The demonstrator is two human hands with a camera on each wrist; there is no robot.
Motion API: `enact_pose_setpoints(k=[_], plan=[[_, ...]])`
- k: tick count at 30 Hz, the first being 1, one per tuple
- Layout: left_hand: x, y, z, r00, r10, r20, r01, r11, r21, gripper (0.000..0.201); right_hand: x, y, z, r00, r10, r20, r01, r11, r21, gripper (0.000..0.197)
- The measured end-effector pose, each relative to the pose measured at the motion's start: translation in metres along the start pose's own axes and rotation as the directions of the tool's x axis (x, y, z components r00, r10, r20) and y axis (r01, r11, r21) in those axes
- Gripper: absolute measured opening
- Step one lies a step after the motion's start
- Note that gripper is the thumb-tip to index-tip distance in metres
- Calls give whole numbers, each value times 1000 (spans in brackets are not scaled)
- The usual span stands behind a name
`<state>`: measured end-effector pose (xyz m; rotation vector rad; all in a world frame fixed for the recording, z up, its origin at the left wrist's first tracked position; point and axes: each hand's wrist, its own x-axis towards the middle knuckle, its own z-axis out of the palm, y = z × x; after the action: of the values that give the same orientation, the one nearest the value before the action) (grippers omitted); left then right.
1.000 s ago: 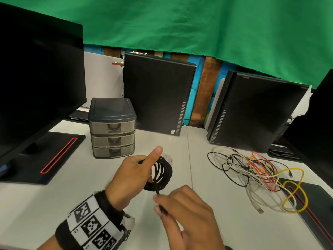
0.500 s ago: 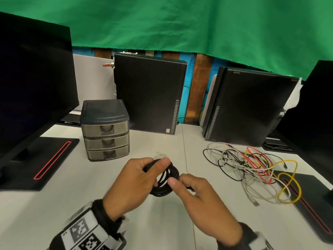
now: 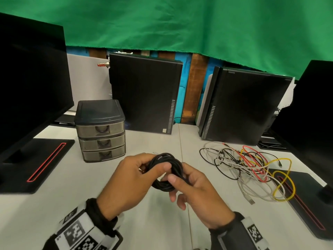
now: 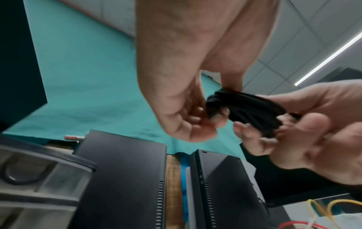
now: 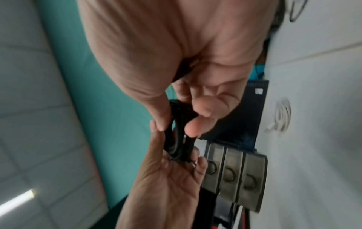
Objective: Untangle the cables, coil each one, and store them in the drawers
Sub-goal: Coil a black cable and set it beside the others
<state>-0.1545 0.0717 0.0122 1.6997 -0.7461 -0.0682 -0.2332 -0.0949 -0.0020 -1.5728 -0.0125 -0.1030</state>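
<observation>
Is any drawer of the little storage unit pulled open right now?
No, all three drawers of the storage unit sit flush and closed, while both hands hold the black cable coil in front of it.

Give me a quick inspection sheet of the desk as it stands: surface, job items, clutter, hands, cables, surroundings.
Surface: white table, seam down the middle.
Job's things: black cable coil held above the table; drawer unit, all three drawers closed.
Clutter: nothing seen beyond the cables.
Grippers: left hand and right hand both grip the coil.
Cables: tangled pile of white, black, red and yellow cables on the right, uncoiled; a white coil lies on the table.
Surroundings: two black computer towers, monitors either side, green cloth behind.
</observation>
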Motion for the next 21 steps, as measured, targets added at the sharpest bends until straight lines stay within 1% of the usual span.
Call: enact_pose_setpoints(k=[2,4,5,6,8,9,11,13,15,17,19,21], plan=[[3,-6,-8,997,-16,82,8,995,101,25,-2,-2,0,998,-67,-14,65,994,-89,23],[4,-15,-11,989,-38,140,8,978,209,28,-5,-2,2,994,-104,-27,99,984,-148,32],[4,-20,-10,988,-42,146,3,966,258,32,-5,-1,2,992,-124,-33,114,971,-208,37],[4,-24,-8,988,-52,143,7,955,297,39,-4,3,0,989,-144,-39,128,951,-281,37],[4,-29,-2,985,-118,124,67,933,352,47,1,11,-2,989,-146,-31,124,919,-375,28],[5,-32,0,979,-167,117,110,916,387,47,7,17,-5,993,-117,-35,94,917,-387,23],[8,-35,1,958,-262,119,186,879,439,41,23,34,-11,995,-13,-95,-23,928,-373,18],[10,-35,-3,934,-331,136,260,887,381,37,40,55,-25,977,104,-185,-166,917,-362,15],[11,-34,-9,910,-385,156,334,902,275,35,55,70,-41,943,199,-265,-288,888,-359,13],[11,-32,-15,882,-436,180,401,894,200,28,65,72,-56,894,283,-347,-398,856,-329,11],[10,-31,-21,866,-456,204,430,889,160,25,74,64,-66,855,318,-409,-451,847,-282,12],[9,-31,-24,860,-460,222,438,888,140,27,86,55,-73,828,323,-459,-465,852,-241,10]])
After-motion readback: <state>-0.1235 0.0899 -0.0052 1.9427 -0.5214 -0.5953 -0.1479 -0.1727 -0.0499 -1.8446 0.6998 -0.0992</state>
